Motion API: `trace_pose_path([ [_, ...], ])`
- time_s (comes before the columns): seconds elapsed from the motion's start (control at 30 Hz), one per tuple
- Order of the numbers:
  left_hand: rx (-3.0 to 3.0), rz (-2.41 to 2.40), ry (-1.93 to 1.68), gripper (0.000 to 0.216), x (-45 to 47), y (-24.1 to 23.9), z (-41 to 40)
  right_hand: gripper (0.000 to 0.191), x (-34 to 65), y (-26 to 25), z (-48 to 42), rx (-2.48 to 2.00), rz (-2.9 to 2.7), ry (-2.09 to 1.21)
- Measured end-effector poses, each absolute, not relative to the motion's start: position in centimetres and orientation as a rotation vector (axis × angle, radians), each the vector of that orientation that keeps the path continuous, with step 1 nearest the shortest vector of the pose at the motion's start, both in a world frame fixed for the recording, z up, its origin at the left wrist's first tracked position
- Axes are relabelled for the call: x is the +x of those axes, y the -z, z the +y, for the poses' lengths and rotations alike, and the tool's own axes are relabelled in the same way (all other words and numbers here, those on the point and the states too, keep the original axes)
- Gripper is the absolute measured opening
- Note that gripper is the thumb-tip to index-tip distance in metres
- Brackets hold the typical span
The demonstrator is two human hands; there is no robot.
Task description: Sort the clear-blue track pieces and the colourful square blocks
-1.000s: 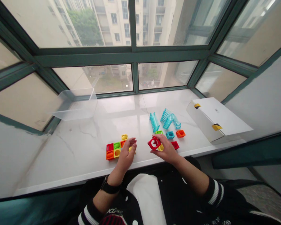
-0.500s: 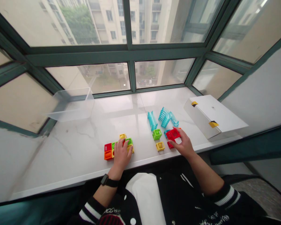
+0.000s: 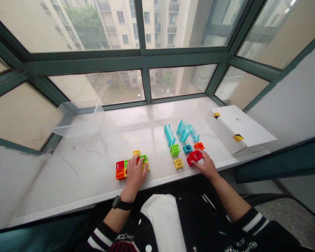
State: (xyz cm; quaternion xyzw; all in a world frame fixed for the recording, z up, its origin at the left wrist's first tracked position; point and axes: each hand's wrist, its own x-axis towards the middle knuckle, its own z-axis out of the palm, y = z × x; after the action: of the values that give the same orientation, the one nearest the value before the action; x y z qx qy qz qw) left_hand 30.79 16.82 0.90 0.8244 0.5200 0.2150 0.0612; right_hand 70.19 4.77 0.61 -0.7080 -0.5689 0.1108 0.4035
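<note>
My left hand (image 3: 135, 171) lies over a group of joined toy blocks (image 3: 120, 174) in red, orange, green and yellow, its fingers curled around them and hiding the middle. Between the thumb and fingers of my right hand (image 3: 207, 166) is a red toy block (image 3: 196, 155). It is tilted, just above or touching another red block (image 3: 189, 161); I cannot tell which. Close by lie a blue block (image 3: 187, 149), an orange block (image 3: 199, 146), a green block (image 3: 175, 150) and a yellow block (image 3: 179, 163), each separate.
Farther back lie a straight translucent blue track piece (image 3: 169, 135), a curved one (image 3: 183, 131) and a smaller one (image 3: 194, 133). A clear plastic bin (image 3: 81, 120) stands at the left by the window, and a white box (image 3: 241, 127) at the right. The counter's front edge (image 3: 94, 199) runs before me.
My right hand has lowered the red block slightly toward me, uncovering the blue and orange blocks behind it. My left hand stays on the joined blocks.
</note>
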Motion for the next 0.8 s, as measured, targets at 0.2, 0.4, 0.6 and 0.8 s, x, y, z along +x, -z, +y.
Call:
trace_pose_path([
  [0.2,2.478,1.565,-0.663,0.036,30.7,-0.9,16.8,0.066,70.2,1.4,4.6,-1.807,-1.441,-0.385],
  [0.4,2.479,1.563,-0.65,0.037,30.7,-0.7,16.8,0.067,70.5,1.8,4.9,-1.809,-1.439,-0.401],
  [0.6,2.454,1.56,-0.685,0.035,30.7,-0.8,16.8,0.066,70.6,1.8,5.0,-1.826,-1.42,-0.404],
  [0.8,2.442,1.544,-0.701,0.033,30.8,-1.2,16.8,0.066,70.9,2.3,4.8,-1.834,-1.447,-0.34],
])
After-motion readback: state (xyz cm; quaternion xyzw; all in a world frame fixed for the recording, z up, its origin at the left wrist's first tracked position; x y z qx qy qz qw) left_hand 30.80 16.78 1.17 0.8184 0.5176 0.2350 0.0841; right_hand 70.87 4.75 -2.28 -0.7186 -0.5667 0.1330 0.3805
